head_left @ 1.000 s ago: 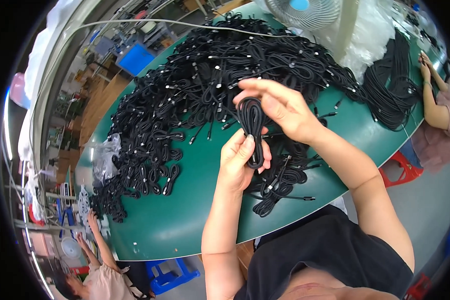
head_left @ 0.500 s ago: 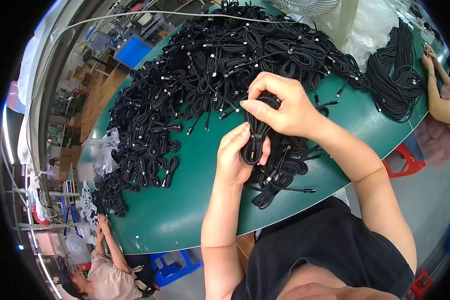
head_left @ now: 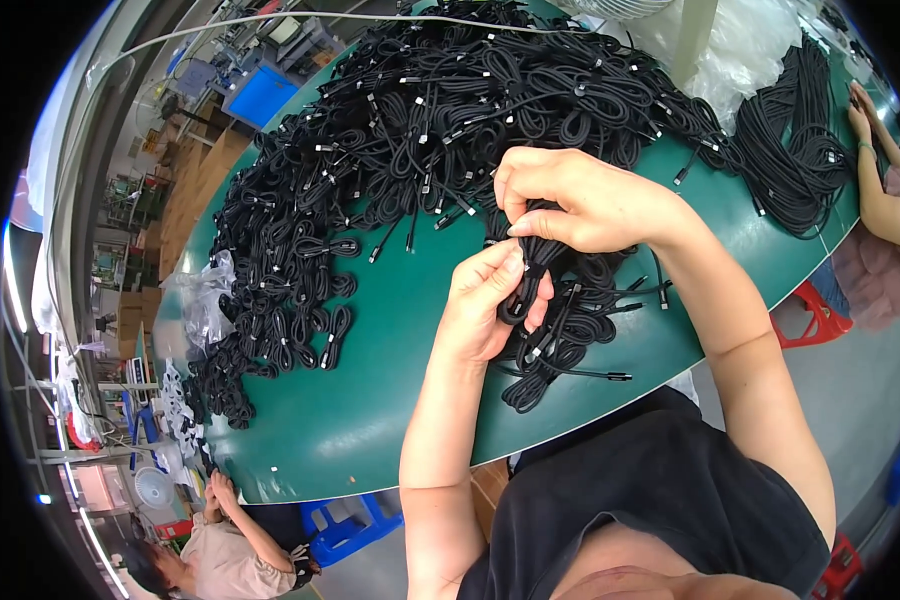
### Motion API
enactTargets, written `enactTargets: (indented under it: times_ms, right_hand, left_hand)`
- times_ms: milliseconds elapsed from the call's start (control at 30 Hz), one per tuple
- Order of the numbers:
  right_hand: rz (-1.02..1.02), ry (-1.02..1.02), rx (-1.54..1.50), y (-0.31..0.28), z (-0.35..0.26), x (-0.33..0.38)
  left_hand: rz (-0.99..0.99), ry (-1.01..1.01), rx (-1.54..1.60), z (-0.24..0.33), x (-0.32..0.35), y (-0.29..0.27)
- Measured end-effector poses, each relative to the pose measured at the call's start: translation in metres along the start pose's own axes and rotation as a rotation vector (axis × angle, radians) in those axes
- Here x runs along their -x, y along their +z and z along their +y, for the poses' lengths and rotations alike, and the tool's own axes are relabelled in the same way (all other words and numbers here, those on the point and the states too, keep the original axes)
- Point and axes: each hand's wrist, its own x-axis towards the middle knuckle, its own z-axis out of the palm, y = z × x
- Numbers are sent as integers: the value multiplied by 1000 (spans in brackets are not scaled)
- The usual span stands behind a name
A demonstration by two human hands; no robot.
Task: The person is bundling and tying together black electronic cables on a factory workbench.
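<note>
A coiled black cable bundle point(head_left: 535, 262) is held upright over the green table in front of me. My left hand point(head_left: 484, 300) is closed round its lower part, thumb on the front. The fingers of my right hand point(head_left: 588, 200) pinch at the bundle's upper part, close to the left thumb; exactly what they grip is partly hidden. Just beneath my hands lie several more coiled cables point(head_left: 570, 330), some with a connector end sticking out.
A large heap of black cables point(head_left: 440, 110) covers the table's point(head_left: 380, 410) far side and left. Long loose cables point(head_left: 795, 150) hang at the right, beside clear plastic bags point(head_left: 740, 65). Co-workers' hands are at the left edge point(head_left: 220, 490) and far right point(head_left: 860, 110).
My right hand has come down and its fingers have closed in nearer my left thumb. The bundle is tilted more and covered more. The co-worker's hands at left have moved lower.
</note>
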Motion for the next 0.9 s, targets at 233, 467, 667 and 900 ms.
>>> enactTargets:
  times_ms: [233, 467, 667, 900]
  right_hand:
    - [86, 140, -175, 3, -8, -2]
    - [304, 144, -443, 8, -6, -5]
    - [388, 510, -417, 12, -18, -7]
    - [323, 402, -700, 32, -11, -5]
  left_hand:
    - [95, 87, 24, 9, 0, 8]
    - [88, 188, 127, 14, 3, 0]
    - [93, 218, 138, 13, 1, -2]
    - [118, 274, 55, 11, 0, 7]
